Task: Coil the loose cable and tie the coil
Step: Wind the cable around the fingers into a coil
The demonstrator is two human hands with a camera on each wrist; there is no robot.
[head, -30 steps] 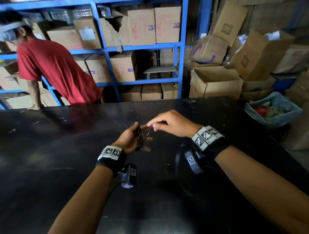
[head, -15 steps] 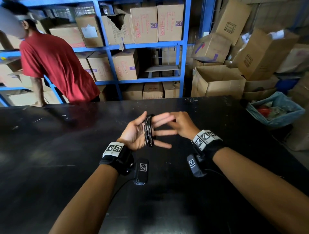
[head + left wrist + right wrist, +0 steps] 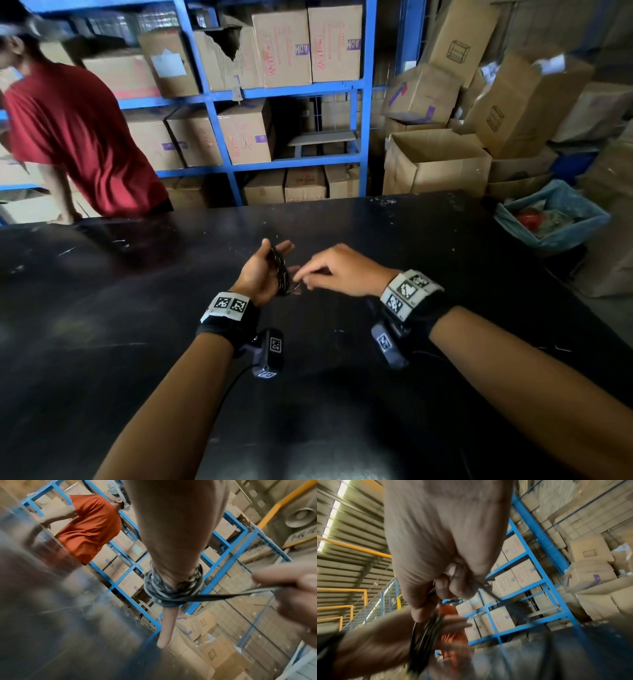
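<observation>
A thin black cable is wound in several turns as a coil (image 3: 280, 270) round my left hand (image 3: 260, 274), which is held palm up above the black table (image 3: 137, 325). In the left wrist view the coil (image 3: 171, 589) rings the straight fingers (image 3: 166, 628). A free strand (image 3: 231, 596) runs taut from it to my right hand (image 3: 291, 582). My right hand (image 3: 308, 277) sits just right of the coil and pinches that strand between thumb and fingertips. The right wrist view shows the pinch (image 3: 452, 585) above the coil (image 3: 423, 635).
A person in a red shirt (image 3: 78, 137) leans on the table's far left edge. Blue shelving (image 3: 219, 137) with cardboard boxes stands behind the table. Open boxes (image 3: 435, 161) and a blue-lined bin (image 3: 555, 219) crowd the right side.
My right hand has brought the cable end from the far side of the left hand down to the near right side of the coil. The left fingers stay straight.
</observation>
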